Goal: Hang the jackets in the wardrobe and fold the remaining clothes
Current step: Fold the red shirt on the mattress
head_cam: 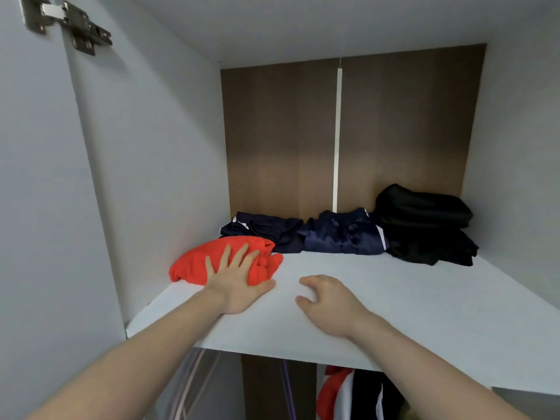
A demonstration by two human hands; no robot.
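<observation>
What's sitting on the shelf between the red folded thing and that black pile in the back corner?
Two dark navy folded garments lie side by side along the back wall, between the red garment under the left hand and the black pile, as the head view shows.

Pretty clearly a home bedroom wardrobe: white shelf across the middle of the frame, folded clothes stacked at the back. Door hinge sits upper left, and jackets hang along the bottom edge.

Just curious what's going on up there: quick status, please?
Left hand flat on red garment, pressing it on shelf. Right hand loose, holding nothing. Navy clothes and black pile behind. Nothing blocking.
</observation>
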